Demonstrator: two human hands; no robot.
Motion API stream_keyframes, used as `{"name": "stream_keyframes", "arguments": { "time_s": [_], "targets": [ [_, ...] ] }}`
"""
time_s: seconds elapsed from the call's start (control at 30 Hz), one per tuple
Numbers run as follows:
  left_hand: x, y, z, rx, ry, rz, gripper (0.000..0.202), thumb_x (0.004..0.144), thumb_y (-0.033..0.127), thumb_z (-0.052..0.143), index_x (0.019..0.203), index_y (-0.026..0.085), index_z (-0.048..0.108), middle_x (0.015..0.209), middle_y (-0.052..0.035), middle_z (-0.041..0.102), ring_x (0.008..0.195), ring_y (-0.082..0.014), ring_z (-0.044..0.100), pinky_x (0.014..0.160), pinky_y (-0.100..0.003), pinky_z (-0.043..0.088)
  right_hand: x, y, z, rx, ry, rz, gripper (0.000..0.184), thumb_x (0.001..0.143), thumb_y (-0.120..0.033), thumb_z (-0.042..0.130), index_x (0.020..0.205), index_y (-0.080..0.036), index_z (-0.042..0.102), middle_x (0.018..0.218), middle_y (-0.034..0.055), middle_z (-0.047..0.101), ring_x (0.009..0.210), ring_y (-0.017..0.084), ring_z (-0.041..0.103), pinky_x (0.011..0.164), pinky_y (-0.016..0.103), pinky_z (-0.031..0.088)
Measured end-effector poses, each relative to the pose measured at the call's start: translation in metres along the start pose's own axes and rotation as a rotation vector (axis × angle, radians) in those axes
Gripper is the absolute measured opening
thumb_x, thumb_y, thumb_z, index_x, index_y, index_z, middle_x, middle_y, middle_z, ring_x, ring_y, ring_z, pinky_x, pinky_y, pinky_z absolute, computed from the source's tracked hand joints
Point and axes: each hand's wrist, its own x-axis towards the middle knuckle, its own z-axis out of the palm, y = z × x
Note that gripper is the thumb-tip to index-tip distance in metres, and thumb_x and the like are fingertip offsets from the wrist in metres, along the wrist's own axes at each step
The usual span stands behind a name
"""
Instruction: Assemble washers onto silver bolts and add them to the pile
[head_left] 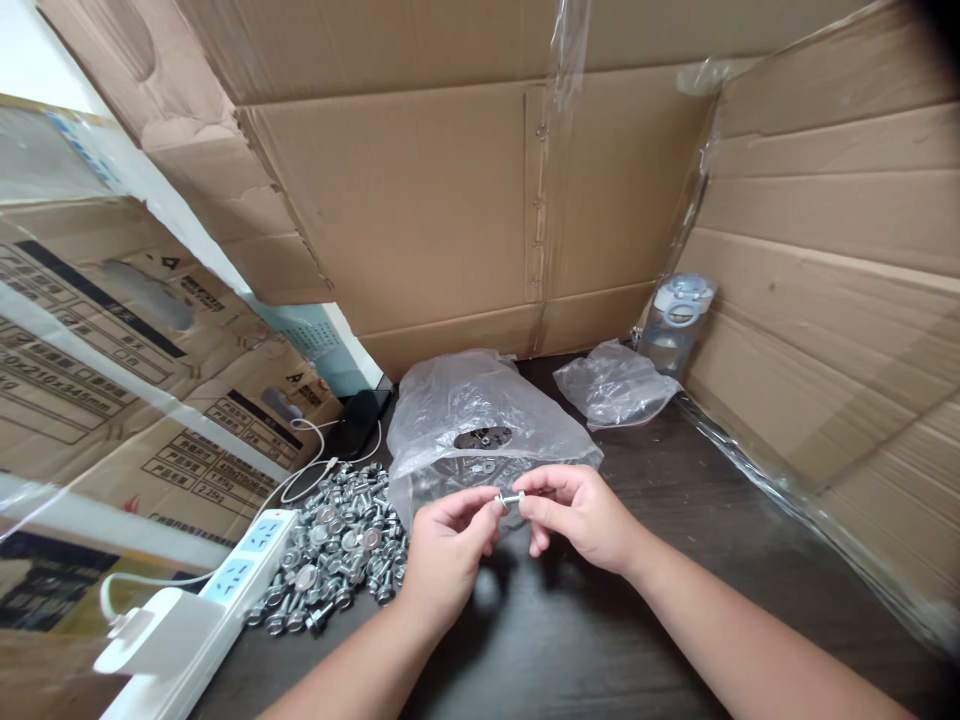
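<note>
Surface: I see a dark tabletop (675,560) walled in by cardboard sheets (435,200).
Left hand: my left hand (444,555) pinches one end of a small bolt (511,497).
Right hand: my right hand (581,515) pinches the other end, fingers curled.
Bolt position: above the table, between both hands, just before a clear plastic bag (480,410).
Left side: a heap of fasteners (334,550) touches a white power strip (225,590).

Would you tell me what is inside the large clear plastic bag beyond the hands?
Through the plastic bag a dark oval part and some silvery metal pieces show. Crumpled folds and the left hand and right hand, pinching a bolt, hide the rest.
</note>
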Motion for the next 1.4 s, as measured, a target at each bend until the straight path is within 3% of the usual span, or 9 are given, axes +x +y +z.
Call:
{"name": "stream_keyframes", "arguments": {
  "time_s": [0.2, 0.3, 0.4, 0.5, 0.7, 0.93, 1.13, 1.4],
  "targets": [
    [-0.0023, 0.0034, 0.0001, 0.038, 0.02, 0.089, 0.025, 0.067, 0.034, 0.079, 0.079, 0.012, 0.075, 0.05, 0.0022, 0.056, 0.047, -0.007, 0.046, 0.048, -0.019, 0.04, 0.0023, 0.0033, -0.0028, -0.079, -0.042, 0.005, 0.044, 0.087, -0.053, 0.062, 0.07, -0.013, 0.059, 0.061, -0.0012, 0.056, 0.046, 0.01, 0.06, 0.049, 0.023, 0.05],
    [-0.0019, 0.0031, -0.0004, 0.014, 0.048, 0.061, 0.027, 0.066, 0.035, 0.079, 0.08, 0.012, 0.075, 0.05, 0.0023, 0.056, 0.046, -0.007, 0.047, 0.048, -0.019, 0.04, 0.0033, 0.0054, -0.0056, -0.022, -0.022, 0.021, 0.047, 0.088, -0.058, 0.059, 0.077, -0.013, 0.06, 0.068, -0.0002, 0.057, 0.047, 0.01, 0.06, 0.049, 0.024, 0.051],
    [-0.0006, 0.0022, -0.001, -0.007, 0.09, 0.029, 0.03, 0.066, 0.036, 0.08, 0.082, 0.011, 0.074, 0.049, 0.0024, 0.056, 0.046, -0.0073, 0.047, 0.048, -0.02, 0.041, 0.0024, 0.0063, -0.0058, 0.052, -0.019, -0.023, 0.037, 0.087, -0.051, 0.064, 0.096, -0.015, 0.063, 0.073, -0.0017, 0.056, 0.047, 0.009, 0.058, 0.049, 0.027, 0.055],
    [0.0004, 0.0011, -0.0016, -0.02, 0.089, 0.033, 0.031, 0.067, 0.037, 0.079, 0.084, 0.011, 0.074, 0.05, 0.0023, 0.056, 0.046, -0.0072, 0.047, 0.048, -0.019, 0.041, 0.0005, 0.006, -0.0035, 0.037, -0.036, -0.071, 0.031, 0.086, -0.04, 0.069, 0.105, -0.016, 0.063, 0.065, -0.0051, 0.053, 0.044, 0.008, 0.053, 0.047, 0.027, 0.055],
    [-0.0013, -0.0003, -0.002, 0.012, 0.022, 0.071, 0.026, 0.069, 0.035, 0.078, 0.083, 0.012, 0.075, 0.052, 0.0018, 0.057, 0.048, -0.0065, 0.047, 0.049, -0.018, 0.041, -0.0011, 0.005, -0.0012, -0.067, -0.009, -0.075, 0.027, 0.082, -0.035, 0.072, 0.099, -0.016, 0.066, 0.069, -0.0027, 0.058, 0.043, 0.008, 0.055, 0.042, 0.021, 0.047],
    [-0.0009, 0.0014, -0.0011, 0.036, 0.069, 0.05, 0.029, 0.066, 0.035, 0.079, 0.082, 0.012, 0.075, 0.05, 0.0025, 0.056, 0.046, -0.0071, 0.047, 0.048, -0.019, 0.041, 0.0005, -0.0011, -0.002, -0.14, -0.029, -0.029, 0.034, 0.088, -0.047, 0.062, 0.089, -0.013, 0.066, 0.045, -0.007, 0.045, 0.04, 0.011, 0.053, 0.043, 0.023, 0.046],
    [-0.0006, 0.0014, -0.0014, 0.026, 0.085, 0.038, 0.031, 0.066, 0.037, 0.08, 0.083, 0.012, 0.075, 0.05, 0.0023, 0.057, 0.046, -0.0069, 0.048, 0.048, -0.018, 0.042, 0.0004, 0.001, -0.0045, -0.035, -0.019, -0.061, 0.031, 0.08, -0.037, 0.072, 0.099, -0.014, 0.066, 0.071, -0.0013, 0.059, 0.043, 0.007, 0.05, 0.043, 0.025, 0.051],
    [-0.0031, 0.0027, -0.0019, 0.077, -0.005, 0.179, 0.016, 0.074, 0.03, 0.074, 0.082, 0.016, 0.077, 0.053, 0.0017, 0.057, 0.049, -0.007, 0.047, 0.049, -0.018, 0.042, -0.0007, 0.0056, -0.0032, -0.071, -0.021, -0.101, 0.025, 0.082, -0.033, 0.07, 0.099, -0.015, 0.066, 0.063, -0.0041, 0.055, 0.042, 0.008, 0.053, 0.042, 0.022, 0.046]
  ]
}}
